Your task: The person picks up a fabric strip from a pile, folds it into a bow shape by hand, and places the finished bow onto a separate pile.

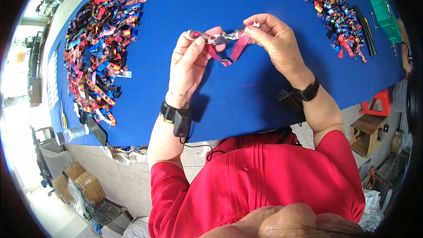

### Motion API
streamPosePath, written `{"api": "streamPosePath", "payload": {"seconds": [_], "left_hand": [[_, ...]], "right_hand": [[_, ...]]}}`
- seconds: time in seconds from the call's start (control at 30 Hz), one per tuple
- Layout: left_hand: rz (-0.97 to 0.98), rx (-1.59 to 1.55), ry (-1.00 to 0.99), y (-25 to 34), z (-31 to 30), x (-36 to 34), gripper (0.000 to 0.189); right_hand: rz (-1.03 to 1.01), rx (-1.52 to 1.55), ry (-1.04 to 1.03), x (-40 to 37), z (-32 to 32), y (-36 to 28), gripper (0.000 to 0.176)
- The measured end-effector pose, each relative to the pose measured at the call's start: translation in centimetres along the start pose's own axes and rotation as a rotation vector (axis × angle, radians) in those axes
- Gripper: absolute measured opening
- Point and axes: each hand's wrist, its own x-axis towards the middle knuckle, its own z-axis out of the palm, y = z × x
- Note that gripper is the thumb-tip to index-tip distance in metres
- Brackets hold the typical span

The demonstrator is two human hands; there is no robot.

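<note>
Between my two hands, above the blue table, stretches a patterned ribbon strip with pink on its other side. My left hand pinches one end of it between thumb and fingers. The other end is pinched in my right hand, just right of the middle. Two pink tails of the strip hang below, between the hands. Each wrist wears a dark band with a small black box.
A large heap of colourful ribbon pieces lies at the left, another heap at the upper right. Beyond that are a black strip and a green tray. A clear bottle lies at the near left edge.
</note>
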Motion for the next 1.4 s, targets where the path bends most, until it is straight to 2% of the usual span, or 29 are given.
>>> {"api": "streamPosePath", "payload": {"seconds": [0.1,0.2,0.5,0.8,0.9,1.1,1.4], "left_hand": [[-0.038,-0.022,0.02,0.3,0.6,-0.2,0.012],[-0.06,0.014,-0.053,0.1,-0.3,-0.2,0.012],[-0.033,0.08,-0.018,0.4,0.3,-0.1,0.014],[-0.018,0.139,-0.079,0.8,-0.5,-0.2,0.014],[-0.069,0.1,-0.114,1.2,-0.6,-0.4,0.015],[-0.013,-0.009,-0.137,0.8,-0.4,-0.1,0.015],[-0.048,-0.096,-0.137,0.9,0.1,-0.1,0.01]], "right_hand": [[0.036,-0.002,-0.023,0.0,0.0,0.3,0.017],[0.053,0.027,-0.04,0.1,0.1,0.7,0.018],[0.033,0.041,-0.059,-0.1,0.3,0.5,0.018],[-0.015,0.019,-0.058,-0.4,0.4,0.1,0.017],[-0.022,0.028,-0.057,-0.4,0.4,0.4,0.017],[0.037,0.114,-0.076,-0.4,0.6,0.4,0.022],[0.024,0.122,-0.052,-0.3,0.5,0.4,0.025]]}}
